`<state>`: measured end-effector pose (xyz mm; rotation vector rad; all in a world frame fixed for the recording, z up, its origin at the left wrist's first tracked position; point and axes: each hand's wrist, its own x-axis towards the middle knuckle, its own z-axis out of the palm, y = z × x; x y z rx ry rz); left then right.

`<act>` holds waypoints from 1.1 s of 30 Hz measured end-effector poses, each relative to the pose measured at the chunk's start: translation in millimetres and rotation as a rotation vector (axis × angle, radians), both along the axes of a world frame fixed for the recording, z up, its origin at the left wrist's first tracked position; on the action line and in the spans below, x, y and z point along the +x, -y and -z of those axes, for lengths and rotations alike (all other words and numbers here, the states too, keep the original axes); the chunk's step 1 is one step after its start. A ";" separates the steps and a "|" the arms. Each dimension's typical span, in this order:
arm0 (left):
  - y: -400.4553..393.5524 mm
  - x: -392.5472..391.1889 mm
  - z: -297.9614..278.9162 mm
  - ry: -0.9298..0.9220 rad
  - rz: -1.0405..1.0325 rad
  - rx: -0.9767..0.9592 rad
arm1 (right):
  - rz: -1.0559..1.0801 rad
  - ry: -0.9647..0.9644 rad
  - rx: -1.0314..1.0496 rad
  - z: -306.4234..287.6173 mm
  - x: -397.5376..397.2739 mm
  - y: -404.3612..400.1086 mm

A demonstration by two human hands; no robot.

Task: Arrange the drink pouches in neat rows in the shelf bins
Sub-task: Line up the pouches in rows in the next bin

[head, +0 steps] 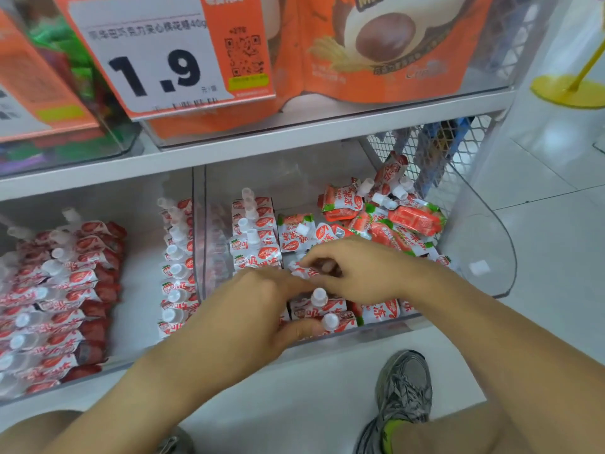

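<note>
At far left, a clear left bin (137,360) holds red-and-white drink pouches (65,290) lying in ordered rows, white caps up, with a second row (175,267) along its right wall. Above hangs a price tag (154,57) reading 1.9. In the right bin (484,257), a tidy row of pouches (253,234) runs along the left side. The left hand (248,316) curls its fingers around pouches at the bin's front, thumb near a white cap (330,321). The right hand (353,267) pinches a pouch (302,268) between bent fingers. Behind it lies a loose heap of pouches (389,214). A grey sneaker (404,388) rests on the floor below.
</note>
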<state>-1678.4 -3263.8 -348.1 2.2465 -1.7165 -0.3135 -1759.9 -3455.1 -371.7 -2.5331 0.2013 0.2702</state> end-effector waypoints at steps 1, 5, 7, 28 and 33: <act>-3.6 2.1 -1.4 0.058 -0.012 -0.051 | 0.006 -0.051 0.055 -3.4 0.9 2.3; -18.8 14.6 -1.6 0.320 -0.195 -0.170 | 0.002 -0.160 0.131 -11.0 6.8 4.7; -25.0 17.4 0.3 0.349 -0.350 -0.200 | -0.030 -0.194 0.053 -8.8 11.9 -1.8; -53.1 12.8 18.1 -0.087 -0.513 -0.390 | 0.117 -0.080 0.144 -18.6 19.4 -1.6; -51.5 13.9 7.8 -0.019 -0.510 -0.390 | 0.025 -0.254 0.329 -24.5 7.3 -8.6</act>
